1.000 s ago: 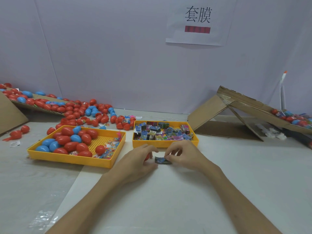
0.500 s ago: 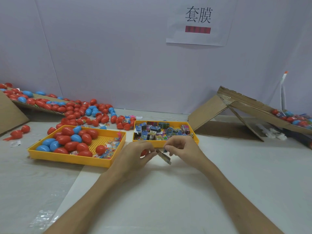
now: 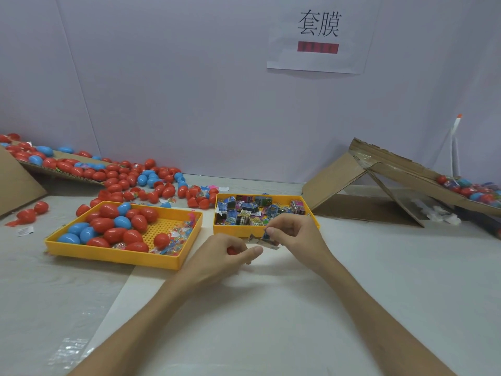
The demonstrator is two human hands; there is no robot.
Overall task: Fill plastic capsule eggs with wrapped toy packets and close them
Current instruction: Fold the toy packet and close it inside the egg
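My left hand [image 3: 225, 256] curls around a red capsule egg piece [image 3: 232, 251], mostly hidden in the palm. Just to its right, my right hand [image 3: 294, 233] pinches a shiny wrapped toy packet [image 3: 264, 241], held above the table in front of the right yellow tray [image 3: 311, 213], which holds several printed packets. The left yellow tray [image 3: 122, 255] holds several red and blue eggs [image 3: 113, 225] and some clear-wrapped toys [image 3: 177, 237].
Loose red and blue eggs [image 3: 130, 183] lie scattered behind the trays and on a cardboard ramp [image 3: 54, 169] at the far left. A folded cardboard ramp [image 3: 379, 169] with more eggs stands at the right. A paper sign [image 3: 318, 33] hangs on the wall.
My right hand has lifted the packet off the table and tilted it toward my left hand. The left hand stays curled around the red egg piece.
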